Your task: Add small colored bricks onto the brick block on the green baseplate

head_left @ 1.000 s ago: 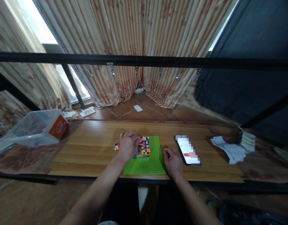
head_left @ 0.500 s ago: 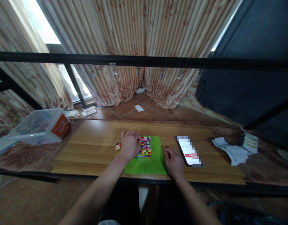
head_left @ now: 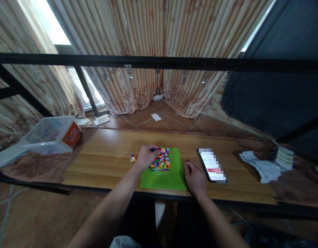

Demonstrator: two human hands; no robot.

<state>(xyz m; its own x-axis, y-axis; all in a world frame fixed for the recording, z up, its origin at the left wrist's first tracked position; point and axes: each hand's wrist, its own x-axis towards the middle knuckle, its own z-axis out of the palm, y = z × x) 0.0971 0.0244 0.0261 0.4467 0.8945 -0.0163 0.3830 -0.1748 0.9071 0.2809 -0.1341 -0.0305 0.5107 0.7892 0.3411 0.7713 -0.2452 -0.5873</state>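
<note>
A green studded baseplate (head_left: 176, 177) lies on the wooden table, bearing a block of several layers of multicoloured toy bricks (head_left: 162, 162). My left hand (head_left: 146, 157) reaches over the block's left back corner. Its thumb and forefinger are closed round a small dark blue brick (head_left: 153, 149) at the top of the block; whether that brick is apart from the block I cannot tell. Beside the plate's right edge rests my right hand (head_left: 196, 178), its fingers curled in; what they hold, if anything, is hidden. A few loose bricks (head_left: 133, 158) sit left of my left hand.
A phone (head_left: 212, 165) with a lit screen lies right of my right hand. Crumpled white paper (head_left: 261, 167) is at the table's right end. Past the left end stands a clear plastic bin (head_left: 49, 136). A black metal bar (head_left: 159, 62) crosses above the table's far side.
My left hand has turned and its fingers have come down over the block's back left corner, uncovering more of its front. My right hand stays by the plate's edge. The whole view has shifted slightly.
</note>
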